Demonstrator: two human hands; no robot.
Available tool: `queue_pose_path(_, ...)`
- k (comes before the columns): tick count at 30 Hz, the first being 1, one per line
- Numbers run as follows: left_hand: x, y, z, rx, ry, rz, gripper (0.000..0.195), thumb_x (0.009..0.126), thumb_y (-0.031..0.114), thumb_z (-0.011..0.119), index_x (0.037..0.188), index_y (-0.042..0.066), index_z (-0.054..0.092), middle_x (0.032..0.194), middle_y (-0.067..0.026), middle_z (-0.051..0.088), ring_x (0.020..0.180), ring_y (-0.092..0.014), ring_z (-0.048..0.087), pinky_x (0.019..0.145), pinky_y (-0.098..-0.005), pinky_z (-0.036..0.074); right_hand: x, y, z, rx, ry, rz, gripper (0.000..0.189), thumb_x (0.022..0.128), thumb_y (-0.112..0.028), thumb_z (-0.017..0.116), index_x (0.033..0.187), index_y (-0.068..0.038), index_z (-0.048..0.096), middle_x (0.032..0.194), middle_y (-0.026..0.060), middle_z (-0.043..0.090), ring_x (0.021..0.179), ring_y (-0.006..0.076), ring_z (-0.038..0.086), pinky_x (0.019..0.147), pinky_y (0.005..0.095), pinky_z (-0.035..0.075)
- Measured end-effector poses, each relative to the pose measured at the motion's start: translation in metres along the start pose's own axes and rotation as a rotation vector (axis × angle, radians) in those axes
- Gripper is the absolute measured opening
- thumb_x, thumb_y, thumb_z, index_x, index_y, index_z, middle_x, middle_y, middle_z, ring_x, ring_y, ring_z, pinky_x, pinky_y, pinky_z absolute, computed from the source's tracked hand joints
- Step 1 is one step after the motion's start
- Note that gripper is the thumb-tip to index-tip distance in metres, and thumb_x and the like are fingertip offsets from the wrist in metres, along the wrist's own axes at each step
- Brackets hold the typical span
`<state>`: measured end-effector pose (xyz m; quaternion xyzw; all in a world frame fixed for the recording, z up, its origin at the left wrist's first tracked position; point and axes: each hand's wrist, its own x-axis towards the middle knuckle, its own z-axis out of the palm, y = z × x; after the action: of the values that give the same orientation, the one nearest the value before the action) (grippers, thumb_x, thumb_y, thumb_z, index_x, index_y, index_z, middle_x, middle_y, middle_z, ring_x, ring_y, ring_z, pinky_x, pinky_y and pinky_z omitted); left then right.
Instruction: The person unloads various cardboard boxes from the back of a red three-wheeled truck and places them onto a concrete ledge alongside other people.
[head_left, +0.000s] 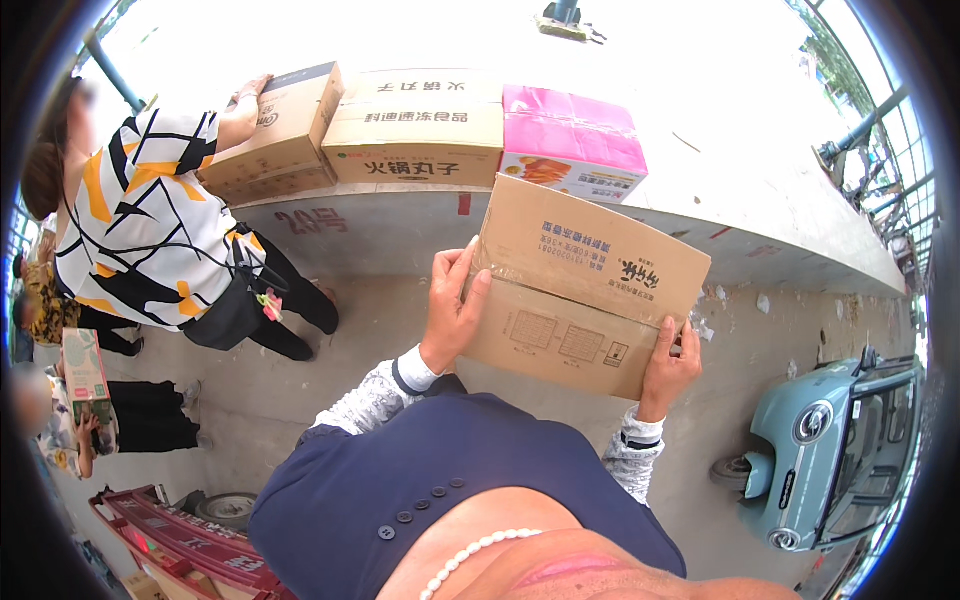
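A brown cardboard carton (559, 300), taped along its middle seam, is held in front of my body. My left hand (454, 300) grips its left end, thumb on top. At the right end my right hand (670, 360) clasps the edge, with fingers partly hidden behind it. The printed top bears writing and small box diagrams. Just beyond the carton, a pink and white box (574, 142) sits on a raised concrete platform (405, 232). Beside it stands a wide tan carton (416, 135), also printed with writing.
At left a person (157, 217) rests a hand on another carton (277, 131). Farther left, a second person holds a green and pink box (85, 367). A light-blue small vehicle (806, 450) stands at right. A red cargo vehicle (187, 544) is at lower left.
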<state>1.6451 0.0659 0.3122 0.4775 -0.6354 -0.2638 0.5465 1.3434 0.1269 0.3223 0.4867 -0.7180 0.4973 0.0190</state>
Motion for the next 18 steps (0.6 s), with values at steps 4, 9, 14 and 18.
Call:
queue_pose_path(4,0.027,0.000,-0.016,0.030,0.017,0.041,0.045,0.097,0.016,0.056,0.139,-0.002,0.051,0.109,-0.0140,0.050,0.101,-0.023,0.051,0.090,-0.0320,0.044,0.017,-0.018,0.016,0.031,-0.001,-0.087,0.032,0.094,-0.023,0.068,0.111,0.004,0.067,0.088,0.0092,0.066,0.069,0.0174,0.061,0.053,0.0289,0.046)
queue_pose_path(9,0.027,0.024,-0.041,0.025,0.064,0.137,0.045,0.097,0.017,0.058,0.138,-0.001,0.053,0.107,-0.0121,0.051,0.095,-0.020,0.051,0.083,-0.0297,0.045,0.015,-0.039,-0.003,0.096,0.055,-0.216,0.029,0.093,-0.020,0.068,0.109,0.004,0.068,0.083,0.0087,0.065,0.067,0.0162,0.059,0.053,0.0281,0.044)
queue_pose_path(14,0.031,0.045,-0.056,0.009,0.070,0.217,0.043,0.098,0.022,0.059,0.134,-0.001,0.056,0.104,-0.0095,0.051,0.087,-0.015,0.047,0.073,-0.0266,0.042,0.007,-0.042,-0.017,0.296,0.068,-0.221,0.027,0.092,-0.017,0.069,0.109,0.004,0.068,0.080,0.0066,0.063,0.064,0.0121,0.056,0.053,0.0249,0.044)
queue_pose_path(18,0.037,0.055,-0.066,0.195,0.102,0.299,0.046,0.098,0.028,0.059,0.129,-0.006,0.057,0.093,-0.0128,0.055,0.085,-0.017,0.050,0.072,-0.0284,0.043,0.014,-0.020,-0.010,0.414,0.022,-0.268,0.031,0.091,-0.018,0.070,0.111,0.005,0.069,0.079,0.0052,0.064,0.063,0.0096,0.055,0.055,0.0244,0.045)
